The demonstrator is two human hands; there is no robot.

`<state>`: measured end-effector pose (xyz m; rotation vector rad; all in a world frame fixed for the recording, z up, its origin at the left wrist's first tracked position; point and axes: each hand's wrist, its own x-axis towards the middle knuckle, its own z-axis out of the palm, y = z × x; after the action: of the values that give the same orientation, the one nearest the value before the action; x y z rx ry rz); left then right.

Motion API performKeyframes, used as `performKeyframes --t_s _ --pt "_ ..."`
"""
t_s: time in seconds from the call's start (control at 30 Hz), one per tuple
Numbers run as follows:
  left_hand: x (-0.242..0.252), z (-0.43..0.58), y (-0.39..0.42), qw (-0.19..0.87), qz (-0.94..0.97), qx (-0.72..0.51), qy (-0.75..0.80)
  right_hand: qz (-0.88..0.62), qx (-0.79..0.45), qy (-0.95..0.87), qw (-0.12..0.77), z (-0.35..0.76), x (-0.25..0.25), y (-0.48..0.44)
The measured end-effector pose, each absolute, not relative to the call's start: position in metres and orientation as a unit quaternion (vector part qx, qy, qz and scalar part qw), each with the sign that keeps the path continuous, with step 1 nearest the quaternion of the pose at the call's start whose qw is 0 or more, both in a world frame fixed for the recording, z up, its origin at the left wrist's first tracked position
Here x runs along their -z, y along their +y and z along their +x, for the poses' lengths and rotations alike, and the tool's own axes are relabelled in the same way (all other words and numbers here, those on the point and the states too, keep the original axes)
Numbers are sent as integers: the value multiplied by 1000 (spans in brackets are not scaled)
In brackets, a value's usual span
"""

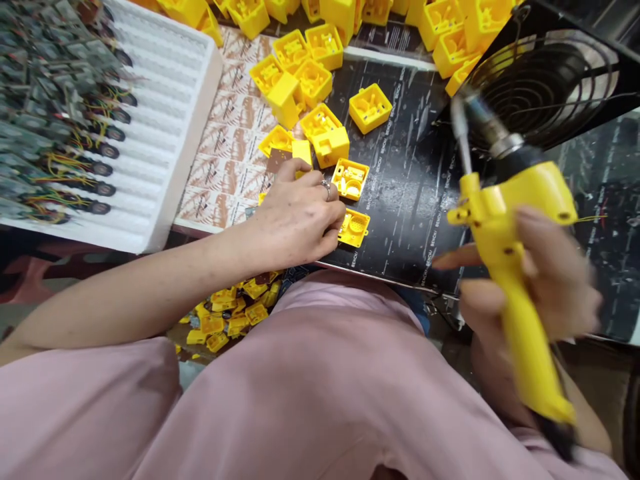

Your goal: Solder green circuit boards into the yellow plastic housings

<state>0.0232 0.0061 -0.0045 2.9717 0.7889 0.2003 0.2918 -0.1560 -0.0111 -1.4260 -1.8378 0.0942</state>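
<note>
My left hand (295, 217) rests on the black mat (405, 200), fingers curled and pinched around a small part beside a yellow plastic housing (354, 228); a brown circuit piece (278, 160) pokes out past its fingertips. What the fingers pinch is hidden. Another open yellow housing (351, 179) lies just beyond the knuckles. My right hand (545, 287) is wrapped round the grip of a yellow pistol-shaped soldering gun (515, 267), tip pointing up and away, index finger stretched out. The hand is blurred.
Several yellow housings (300, 80) are heaped at the back of the mat. A white foam tray (165, 127) of wired circuit boards stands at the left. A black fan with a wire grille (545, 87) sits at the right. More yellow parts (230, 320) lie below the bench.
</note>
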Motion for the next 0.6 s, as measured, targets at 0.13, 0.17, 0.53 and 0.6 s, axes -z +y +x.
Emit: performKeyframes --t_s 0.13,0.17,0.53,0.6 --pt "14 16 -2 2 962 -128 241 -514 44 -773 368 283 13 -113" --pt "18 14 -5 -9 965 -144 219 -508 50 -780 363 281 12 -103" --pt "9 -23 37 -10 939 -181 292 -475 -72 -833 275 268 24 -26" --pt "10 -26 56 32 931 -159 328 -492 -97 -824 262 280 19 -31"
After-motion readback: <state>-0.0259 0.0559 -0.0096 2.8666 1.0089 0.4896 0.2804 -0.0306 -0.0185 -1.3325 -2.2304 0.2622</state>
